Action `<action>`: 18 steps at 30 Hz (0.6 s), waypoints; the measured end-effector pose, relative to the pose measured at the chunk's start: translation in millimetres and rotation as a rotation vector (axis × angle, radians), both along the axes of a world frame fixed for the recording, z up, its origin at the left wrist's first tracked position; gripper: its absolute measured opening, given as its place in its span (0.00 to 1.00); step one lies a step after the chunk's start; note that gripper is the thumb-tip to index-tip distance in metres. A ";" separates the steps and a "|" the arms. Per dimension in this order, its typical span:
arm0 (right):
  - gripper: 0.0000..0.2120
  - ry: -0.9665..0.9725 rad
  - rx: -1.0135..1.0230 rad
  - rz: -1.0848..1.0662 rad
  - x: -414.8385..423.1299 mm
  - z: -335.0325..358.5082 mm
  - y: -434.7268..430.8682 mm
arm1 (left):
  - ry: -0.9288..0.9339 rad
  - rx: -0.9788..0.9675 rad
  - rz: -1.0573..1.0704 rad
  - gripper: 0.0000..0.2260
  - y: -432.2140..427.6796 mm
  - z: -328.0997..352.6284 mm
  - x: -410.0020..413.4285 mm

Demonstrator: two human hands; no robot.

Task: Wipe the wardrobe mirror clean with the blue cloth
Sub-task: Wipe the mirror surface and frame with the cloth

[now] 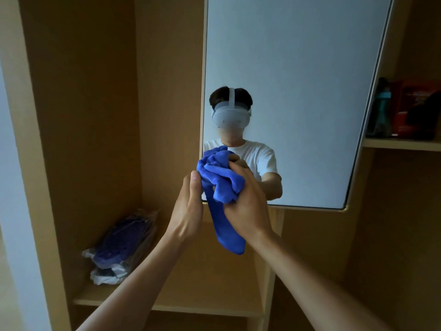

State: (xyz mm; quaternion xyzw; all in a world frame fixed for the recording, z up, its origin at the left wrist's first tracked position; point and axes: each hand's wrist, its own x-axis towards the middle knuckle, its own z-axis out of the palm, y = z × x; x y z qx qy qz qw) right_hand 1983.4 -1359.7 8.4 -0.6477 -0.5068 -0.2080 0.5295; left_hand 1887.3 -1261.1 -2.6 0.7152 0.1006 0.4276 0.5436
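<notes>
Your right hand [248, 206] is clenched around the blue cloth [219, 177]. Its fingers curl over the bunched upper part and the thumb side wraps the fabric below the bunch. A long tail of the cloth hangs down between your two wrists.

Your left hand [188, 206] sits just beside the cloth on its left. The palm is turned toward the cloth, and the thumb lies straight and upright against the fabric's edge. The fingers of that hand are hidden behind the cloth, so you cannot tell whether they grip it or merely rest on it.

The cloth is held up in front of the lower left corner of the wardrobe mirror [298, 91]. Whether it touches the glass cannot be told.

In the open compartment to the left, a plastic-wrapped bundle [124, 247] lies on the lower shelf [167, 304]. On the right shelf [401, 143], beside the mirror, stand a dark bottle [381, 108] and a red box [415, 103].
</notes>
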 end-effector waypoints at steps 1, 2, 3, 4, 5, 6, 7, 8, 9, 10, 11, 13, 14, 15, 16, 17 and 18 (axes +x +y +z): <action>0.22 -0.016 -0.012 -0.002 2.8 3.7 -4.4 | -0.006 0.021 0.019 0.32 -0.1 0.6 0.8; 0.21 -0.035 -0.028 -0.003 5.5 7.7 -8.9 | -0.007 0.039 0.040 0.32 -0.1 2.3 1.8; 0.21 -0.052 -0.044 -0.006 8.1 12.1 -13.4 | -0.008 0.056 0.057 0.31 0.2 4.7 3.0; 0.21 -0.065 -0.055 -0.009 10.3 16.9 -17.8 | -0.011 0.069 0.067 0.30 0.3 7.9 4.5; 0.21 -0.078 -0.060 -0.016 12.4 22.1 -22.0 | -0.014 0.074 0.067 0.28 0.5 11.4 6.5; 0.21 -0.090 -0.063 -0.030 14.2 28.0 -25.5 | -0.019 0.076 0.064 0.29 0.5 15.1 8.6; 0.22 -0.099 -0.067 -0.050 15.3 35.0 -28.4 | -0.028 0.076 0.064 0.30 0.6 19.6 10.8; 0.23 -0.097 -0.076 -0.066 16.4 42.9 -30.4 | -0.030 0.073 0.070 0.32 0.6 25.2 12.8; 0.23 -0.079 -0.090 -0.071 17.3 51.4 -31.7 | -0.029 0.073 0.080 0.33 0.4 32.4 14.7; 0.22 -0.055 -0.105 -0.064 17.7 60.4 -32.6 | -0.028 0.071 0.093 0.33 0.1 41.3 16.4; 0.22 -0.033 -0.123 -0.055 17.2 69.9 -33.5 | -0.028 0.065 0.103 0.33 0.1 51.9 17.6; 0.24 -0.008 -0.170 -0.051 15.1 90.4 -35.8 | -0.023 0.045 0.121 0.35 0.4 77.3 18.5; 0.24 -0.003 -0.189 -0.050 14.5 101.5 -36.9 | -0.017 0.037 0.126 0.35 1.2 91.3 18.4; 0.24 -0.002 -0.201 -0.051 15.1 113.6 -38.1 | -0.015 0.037 0.132 0.34 2.6 105.8 17.8; 0.24 -0.002 -0.215 -0.056 16.3 126.4 -39.2 | -0.014 0.042 0.138 0.33 3.8 120.7 16.7; 0.24 -0.006 -0.233 -0.064 17.1 140.0 -40.2 | -0.011 0.052 0.146 0.32 5.0 135.8 15.2; 0.25 -0.009 -0.250 -0.070 17.8 154.8 -41.2 | -0.004 0.066 0.155 0.31 6.4 151.9 14.0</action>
